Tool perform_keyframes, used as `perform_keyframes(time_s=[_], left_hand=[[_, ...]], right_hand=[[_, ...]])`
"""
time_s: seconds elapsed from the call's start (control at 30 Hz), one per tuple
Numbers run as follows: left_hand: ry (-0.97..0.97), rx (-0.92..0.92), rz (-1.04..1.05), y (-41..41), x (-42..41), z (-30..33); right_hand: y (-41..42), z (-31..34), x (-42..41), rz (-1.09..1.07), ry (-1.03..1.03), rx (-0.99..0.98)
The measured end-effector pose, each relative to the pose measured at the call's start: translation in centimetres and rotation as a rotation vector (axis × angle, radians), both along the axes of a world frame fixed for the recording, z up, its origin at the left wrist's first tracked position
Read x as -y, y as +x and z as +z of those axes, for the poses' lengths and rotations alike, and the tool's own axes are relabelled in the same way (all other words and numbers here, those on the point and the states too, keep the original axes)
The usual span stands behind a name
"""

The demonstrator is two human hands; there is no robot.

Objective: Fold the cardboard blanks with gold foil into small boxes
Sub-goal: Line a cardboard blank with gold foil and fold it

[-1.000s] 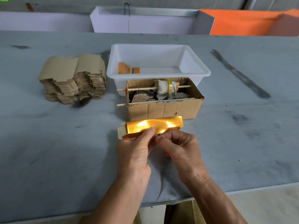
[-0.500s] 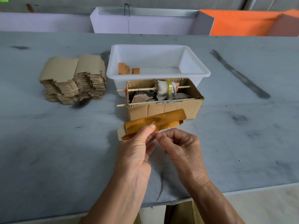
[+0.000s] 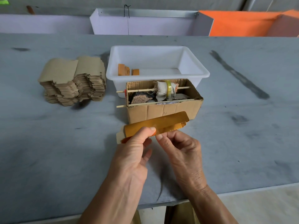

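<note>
While the left hand point(image 3: 134, 147) pinches the gold blank point(image 3: 155, 125) near its left end above the worktop point(image 3: 48, 143), its long axis runs up and rightward — the right hand point(image 3: 179, 147), fingers curled, pinches its near edge.

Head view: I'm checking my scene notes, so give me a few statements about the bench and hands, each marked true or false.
1. The left hand pinches the gold foil cardboard blank. True.
2. The white plastic tub holds nothing. False: a few small orange folded pieces sit in its left end.
3. The stack of plain brown cardboard blanks lies left of the tub. True.
4. The open brown corrugated box stands behind the tub. False: it stands in front, nearer the person.
5. The right hand rests flat on the grey bench. False: its fingers curl at the blank's edge.
</note>
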State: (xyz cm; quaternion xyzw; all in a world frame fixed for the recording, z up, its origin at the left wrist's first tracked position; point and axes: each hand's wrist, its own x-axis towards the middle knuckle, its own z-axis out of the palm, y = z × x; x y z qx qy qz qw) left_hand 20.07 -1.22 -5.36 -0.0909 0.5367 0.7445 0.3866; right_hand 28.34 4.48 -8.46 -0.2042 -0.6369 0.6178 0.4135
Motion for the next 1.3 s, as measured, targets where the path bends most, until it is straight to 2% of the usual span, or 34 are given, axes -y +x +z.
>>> perform_keyframes(time_s=[0.13,0.27,0.4,0.53,0.6,0.77,0.97,1.1,1.3], left_hand=[[-0.003,0.026,-0.008,-0.1,0.1,0.0],[0.012,0.035,0.004,0.3,0.1,-0.2],[0.025,0.026,0.044,0.1,0.0,-0.4],[0.024,-0.024,0.025,0.0,0.0,-0.7],[0.025,-0.045,0.006,0.3,0.0,-0.9],[0.049,-0.067,0.004,0.5,0.0,-1.0],[0.077,-0.068,0.038,0.8,-0.7,-0.7],[0.060,0.020,0.057,0.7,-1.3,-0.9],[0.100,0.016,-0.023,0.7,-0.9,-0.7]], right_hand=[[-0.3,0.4,0.3,-0.017,-0.023,0.012],[-0.6,1.1,0.4,-0.029,-0.185,0.012],[-0.3,1.0,0.1,-0.034,-0.301,0.135],[0.5,1.6,0.4,0.116,-0.466,0.131],[0.5,1.9,0.5,0.109,-0.512,0.115],[0.1,2.6,0.8,0.040,-0.565,0.073],[-0.2,2.7,1.0,-0.054,-0.446,0.077],[-0.1,2.6,1.2,-0.037,-0.444,0.076],[-0.2,2.4,0.7,0.003,-0.705,0.013]])
